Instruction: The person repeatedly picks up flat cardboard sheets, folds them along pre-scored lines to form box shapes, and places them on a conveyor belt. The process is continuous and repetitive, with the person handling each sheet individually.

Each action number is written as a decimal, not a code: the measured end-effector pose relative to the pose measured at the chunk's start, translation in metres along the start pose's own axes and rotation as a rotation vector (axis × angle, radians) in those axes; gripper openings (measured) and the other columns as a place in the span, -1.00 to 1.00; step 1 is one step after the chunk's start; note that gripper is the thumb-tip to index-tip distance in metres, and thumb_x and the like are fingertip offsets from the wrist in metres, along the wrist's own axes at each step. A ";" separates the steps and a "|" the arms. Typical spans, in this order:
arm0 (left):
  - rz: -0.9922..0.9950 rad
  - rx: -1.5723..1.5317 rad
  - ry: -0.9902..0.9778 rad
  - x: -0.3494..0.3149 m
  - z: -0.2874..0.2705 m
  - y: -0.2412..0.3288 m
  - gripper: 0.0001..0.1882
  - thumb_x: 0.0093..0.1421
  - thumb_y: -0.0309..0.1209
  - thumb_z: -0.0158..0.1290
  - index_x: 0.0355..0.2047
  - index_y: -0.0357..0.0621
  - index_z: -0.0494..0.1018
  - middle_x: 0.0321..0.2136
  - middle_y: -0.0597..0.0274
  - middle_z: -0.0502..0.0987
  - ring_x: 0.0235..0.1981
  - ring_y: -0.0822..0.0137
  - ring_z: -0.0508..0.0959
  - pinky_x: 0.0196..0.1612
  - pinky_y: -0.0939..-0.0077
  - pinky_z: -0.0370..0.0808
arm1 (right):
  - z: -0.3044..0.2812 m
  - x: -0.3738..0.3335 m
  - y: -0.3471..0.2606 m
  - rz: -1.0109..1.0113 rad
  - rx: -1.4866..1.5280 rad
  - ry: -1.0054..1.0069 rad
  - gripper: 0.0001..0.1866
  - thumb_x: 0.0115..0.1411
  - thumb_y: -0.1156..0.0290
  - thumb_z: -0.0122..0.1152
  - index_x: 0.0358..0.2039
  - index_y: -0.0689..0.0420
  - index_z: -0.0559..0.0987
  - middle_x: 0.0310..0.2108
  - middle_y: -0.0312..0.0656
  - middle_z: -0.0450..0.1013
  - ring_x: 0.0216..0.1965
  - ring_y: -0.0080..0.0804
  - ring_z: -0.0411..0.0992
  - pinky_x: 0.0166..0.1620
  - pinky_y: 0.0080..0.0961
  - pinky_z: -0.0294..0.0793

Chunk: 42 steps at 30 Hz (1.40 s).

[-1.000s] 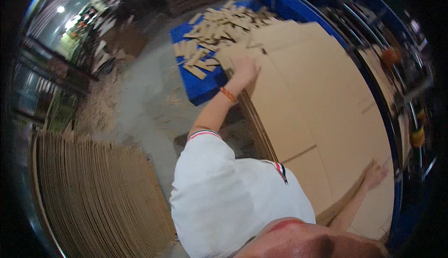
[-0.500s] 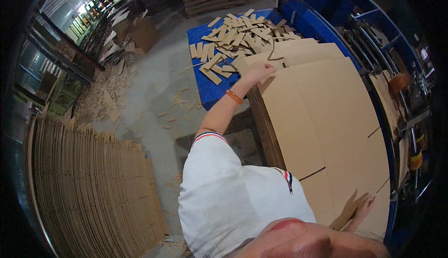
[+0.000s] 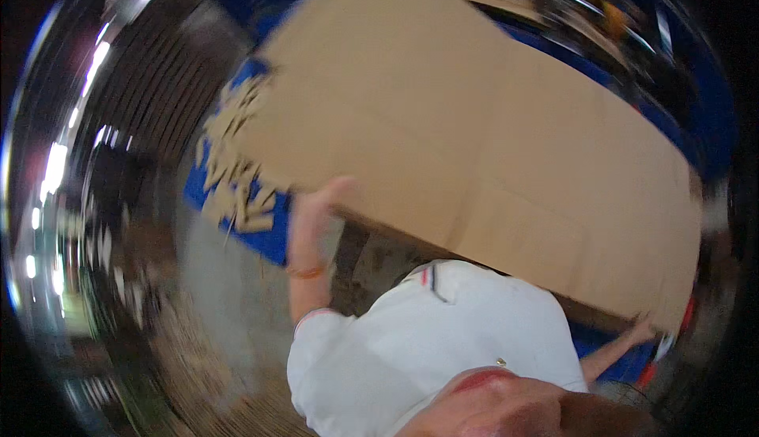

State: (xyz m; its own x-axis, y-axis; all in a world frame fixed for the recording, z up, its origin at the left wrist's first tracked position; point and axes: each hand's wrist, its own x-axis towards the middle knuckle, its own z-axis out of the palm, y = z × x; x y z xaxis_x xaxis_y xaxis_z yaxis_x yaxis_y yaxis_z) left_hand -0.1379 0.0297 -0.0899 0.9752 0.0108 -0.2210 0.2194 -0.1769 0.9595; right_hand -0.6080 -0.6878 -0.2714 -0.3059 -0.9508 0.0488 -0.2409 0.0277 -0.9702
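Observation:
A large tan cardboard sheet point(image 3: 443, 113) fills the middle of the head view, blurred by motion. At its near left edge is my left hand point(image 3: 324, 196), with an orange bracelet at the wrist; it seems closed on the edge, though its fingers are smeared. Farther right, my right hand point(image 3: 639, 332) grips the near right corner of the same sheet. Under the sheet's near edge, the side of what it lies over shows only as a thin dark band.
Many small cardboard offcuts point(image 3: 233, 160) lie heaped on a blue surface point(image 3: 269, 243) at the left. Machine parts with metal rods point(image 3: 585, 10) stand beyond the sheet. Grey floor point(image 3: 209, 255) with scraps is at the lower left.
My view has swung to the right. The slits in the top cardboard no longer show; a plain face does. Both hands are now at the sheet's near edge, wide apart.

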 end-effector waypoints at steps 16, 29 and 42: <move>0.651 0.136 0.303 0.084 0.039 0.108 -0.57 0.15 -0.31 0.19 -0.12 -0.44 0.44 -0.17 0.05 0.53 -0.19 0.31 0.49 -0.12 0.44 0.45 | 0.043 -0.250 -0.160 -0.271 0.592 0.083 -0.63 0.26 0.39 0.00 0.03 0.28 0.33 0.04 -0.02 0.33 -0.01 -0.18 0.34 0.04 -0.24 0.36; 1.205 0.512 -0.483 0.065 0.151 0.034 -0.38 -0.04 -0.74 0.00 0.10 -0.10 0.40 0.17 0.07 0.32 0.25 0.12 0.25 0.30 0.18 0.09 | 0.145 -0.253 -0.181 -1.083 0.118 -0.485 -0.57 0.22 0.49 -0.08 0.11 0.22 0.39 0.06 0.05 0.39 0.13 -0.10 0.34 0.16 -0.27 0.27; 1.252 0.909 -0.685 0.114 0.219 0.002 -0.33 -0.04 -0.73 -0.08 0.12 0.07 0.38 0.15 0.17 0.35 0.21 0.08 0.29 0.25 -0.07 0.09 | 0.196 -0.280 -0.182 -1.413 -0.675 -0.918 -0.38 0.04 0.26 0.25 0.15 -0.07 0.35 0.20 -0.29 0.26 0.24 -0.24 0.18 0.22 -0.09 0.17</move>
State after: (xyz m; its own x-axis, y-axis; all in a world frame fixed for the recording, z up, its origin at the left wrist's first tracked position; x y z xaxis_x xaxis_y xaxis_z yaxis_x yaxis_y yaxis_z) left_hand -0.0329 -0.1848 -0.1516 0.2808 -0.9188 0.2773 -0.9460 -0.2161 0.2418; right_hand -0.2982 -0.4869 -0.1545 0.9301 -0.2103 0.3010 -0.2030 -0.9776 -0.0559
